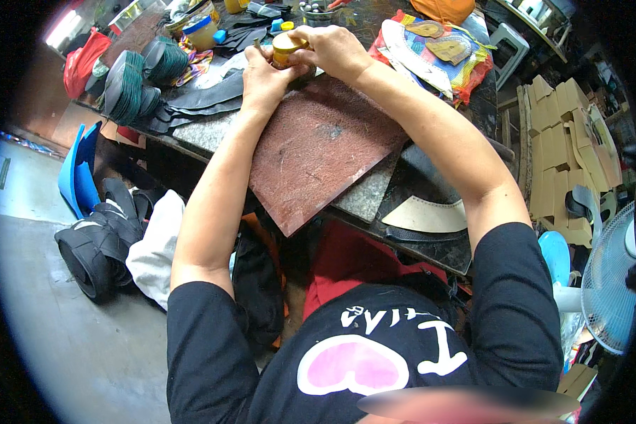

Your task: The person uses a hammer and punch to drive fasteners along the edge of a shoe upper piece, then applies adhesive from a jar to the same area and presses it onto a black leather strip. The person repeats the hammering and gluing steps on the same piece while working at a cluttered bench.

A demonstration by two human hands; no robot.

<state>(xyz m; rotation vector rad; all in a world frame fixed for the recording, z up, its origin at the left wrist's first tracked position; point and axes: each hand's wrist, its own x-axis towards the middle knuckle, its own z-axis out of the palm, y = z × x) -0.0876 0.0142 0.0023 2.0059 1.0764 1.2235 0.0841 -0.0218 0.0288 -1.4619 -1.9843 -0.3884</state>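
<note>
Along our cluttered dark tabletop (369,17), bundles of dark-green coiled cord (124,85) stand at the left, with long flat black strips (205,106) beside them. Next, our left hand (267,76) grips a small gold-lidded yellow jar (289,44) near a rough reddish-brown board's (325,148) far edge; our right hand (333,53) grasps its lid. Rightmost, we have cream curved pieces (411,55) on a multicoloured bag (476,83).

The head camera looks steeply down and forward from the wearer's head, with the black shirt (275,389) close below and the hands (332,53) farther off, near the top edge. Its wide fisheye view, upright and darkly rimmed, spans the surface (364,25), the floor (120,346) at left and a fan (609,275) at right.
</note>
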